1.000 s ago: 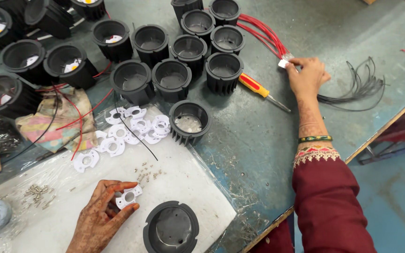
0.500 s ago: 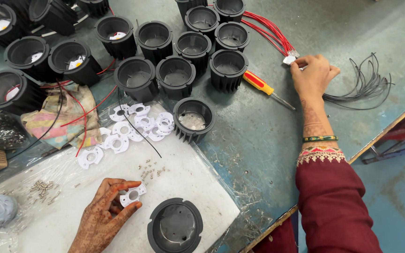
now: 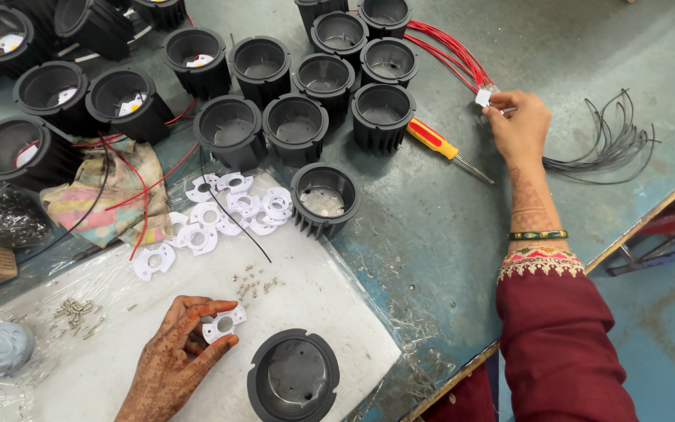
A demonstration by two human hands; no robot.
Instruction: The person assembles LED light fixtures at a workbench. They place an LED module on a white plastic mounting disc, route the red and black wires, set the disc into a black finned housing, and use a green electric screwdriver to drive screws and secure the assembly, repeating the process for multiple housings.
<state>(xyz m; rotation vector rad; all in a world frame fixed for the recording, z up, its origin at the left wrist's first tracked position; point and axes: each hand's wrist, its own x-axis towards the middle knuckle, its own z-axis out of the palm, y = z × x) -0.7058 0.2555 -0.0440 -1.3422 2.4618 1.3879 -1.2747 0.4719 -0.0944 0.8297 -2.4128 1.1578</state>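
My left hand [image 3: 173, 355] rests on the white sheet [image 3: 330, 312] at the bottom and pinches a small white plastic ring piece [image 3: 223, 323]. Just right of it stands a black finned round housing [image 3: 294, 378], open side up. My right hand [image 3: 519, 125] reaches to the far right of the bench and grips a small white connector [image 3: 483, 97] at the end of a bundle of red wires [image 3: 451, 51]. A red-and-yellow screwdriver [image 3: 439, 143] lies left of that hand.
Many black housings [image 3: 296, 125] crowd the back, one [image 3: 324, 198] nearer holding small parts. A pile of white ring pieces [image 3: 220, 215], loose screws [image 3: 255, 283], a cloth [image 3: 95, 199], black wires [image 3: 611, 144] and the bench edge [image 3: 650, 207] at right.
My right hand has shifted a little toward the red wires and closed on the white connector. My left hand has turned the white ring piece slightly in its fingers.
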